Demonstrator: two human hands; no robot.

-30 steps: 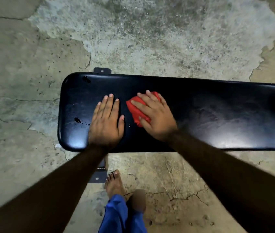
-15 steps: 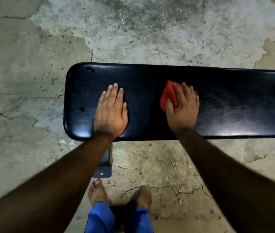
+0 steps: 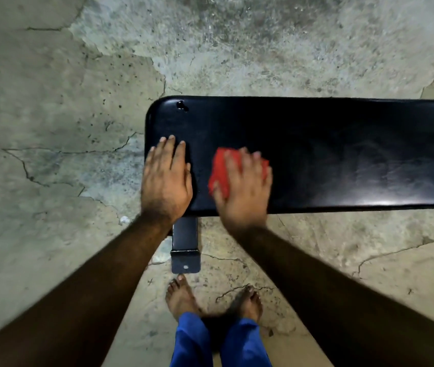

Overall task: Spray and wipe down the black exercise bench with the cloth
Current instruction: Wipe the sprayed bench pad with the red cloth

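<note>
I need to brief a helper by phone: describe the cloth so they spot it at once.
Find the long black bench on the cracked concrete floor. Near its left end two hands lie flat; the cloth is the crumpled wad under the right hand, the only red thing in sight.

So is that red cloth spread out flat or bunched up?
Bunched up. The red cloth shows as a crumpled wad under the right hand, pressed on the black bench.

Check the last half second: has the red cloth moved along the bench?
Yes. The cloth under the right hand has slid toward the left hand, nearer the bench's rounded end.
</note>
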